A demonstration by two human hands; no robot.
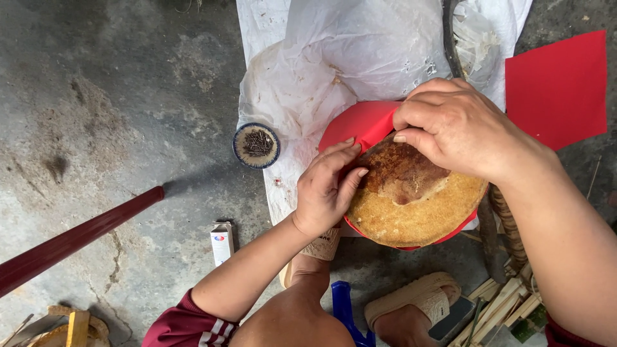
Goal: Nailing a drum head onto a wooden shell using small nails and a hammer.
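Observation:
A round yellow-brown disc (418,205) with a dark stained centre lies on a red sheet (353,125) that wraps under it. My left hand (328,189) presses the disc's left rim, its fingers on the red sheet's edge. My right hand (456,125) pinches a fold of the red sheet over the disc's top edge. Red shows again along the disc's lower rim.
A small round dish of dark nails (256,145) sits on the concrete floor to the left. White plastic sheeting (360,51) lies beyond the disc, another red sheet (556,87) at right. A dark red pole (77,238), a small box (222,241), and bamboo strips (501,308) lie around my sandalled feet (414,302).

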